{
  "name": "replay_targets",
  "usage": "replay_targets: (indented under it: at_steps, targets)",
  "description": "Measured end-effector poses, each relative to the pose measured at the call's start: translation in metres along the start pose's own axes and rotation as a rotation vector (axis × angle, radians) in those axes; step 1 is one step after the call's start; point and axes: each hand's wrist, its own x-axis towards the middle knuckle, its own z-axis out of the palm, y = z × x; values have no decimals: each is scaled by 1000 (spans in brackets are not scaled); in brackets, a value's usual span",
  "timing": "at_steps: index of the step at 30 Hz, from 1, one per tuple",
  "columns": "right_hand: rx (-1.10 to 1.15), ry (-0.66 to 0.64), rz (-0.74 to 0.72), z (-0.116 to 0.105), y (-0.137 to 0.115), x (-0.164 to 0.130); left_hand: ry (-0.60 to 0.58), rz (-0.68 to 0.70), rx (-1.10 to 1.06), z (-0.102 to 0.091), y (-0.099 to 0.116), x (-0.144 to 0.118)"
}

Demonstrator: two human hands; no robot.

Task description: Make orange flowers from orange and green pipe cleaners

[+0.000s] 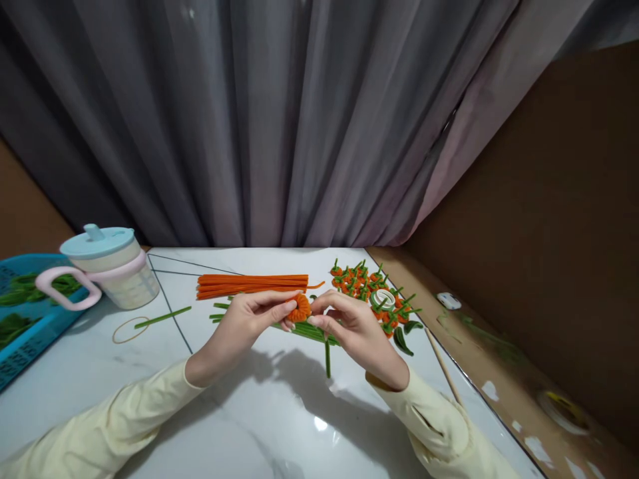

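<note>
So the left hand (257, 318) is pinching an orange fuzzy coil (301, 309) above the surface (244, 426), while the right hand (352, 324) is crowding its edge; can't tell whether that one's gripping. Looks like they're shaping it, and the next move's probably calling for a steady left pinch.

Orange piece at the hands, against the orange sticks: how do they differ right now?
The orange piece is round and ridged, while the orange sticks are long and mostly straight. The orange piece is held up in the left hand, with the right hand at its side; the orange sticks lie on the table. The orange piece is single, the orange sticks a bundle. Both share the colour.
</note>
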Motion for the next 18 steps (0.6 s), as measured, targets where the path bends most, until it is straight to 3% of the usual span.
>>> replay_targets:
  at_steps: [5,8,13,18]
  targets:
    - [-224,56,-284,1,0,-1,-79,56,102,1,-2,-4]
    - [-306,-1,-414,2,1,-3,-125,161,193,2,-2,-7]
    - [-367,-63,-460,-2,-3,-5,-222,286,343,-1,-1,-11]
    - [-445,-94,-503,-4,-7,-7,-177,271,203,-2,-5,-11]
